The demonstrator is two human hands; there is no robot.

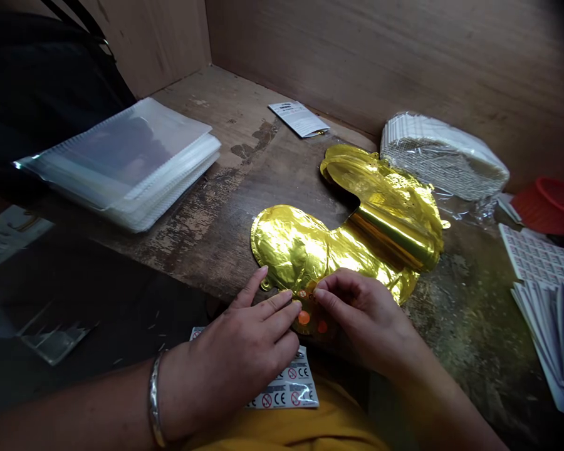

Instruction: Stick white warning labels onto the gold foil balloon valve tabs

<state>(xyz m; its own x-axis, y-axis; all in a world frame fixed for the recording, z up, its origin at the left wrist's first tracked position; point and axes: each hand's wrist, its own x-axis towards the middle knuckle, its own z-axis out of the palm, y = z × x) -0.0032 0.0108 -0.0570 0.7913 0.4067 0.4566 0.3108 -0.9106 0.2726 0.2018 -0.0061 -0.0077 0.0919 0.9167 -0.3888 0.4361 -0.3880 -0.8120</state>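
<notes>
A shiny gold foil balloon (301,241), flat and partly folded over itself, lies on the worn wooden table. My left hand (254,344) is open, its fingers stretched out with the tips on the balloon's near edge. My right hand (364,313) pinches thumb and index finger at a small clear sticker (303,293) with a red symbol and CE mark, against the gold foil. Whether the sticker is fully flat on the foil, I cannot tell. Below my left hand, a sheet of CE stickers (294,382) lies over my lap, partly hidden by the hand.
A stack of clear plastic sleeves (136,163) stands at the left. Toward the back are a folded white leaflet (298,118) and a plastic-wrapped white bundle (444,153). At the right are a red basket (552,203), printed sheets (543,254) and piled papers (552,338). Wooden panels (380,56) rise behind.
</notes>
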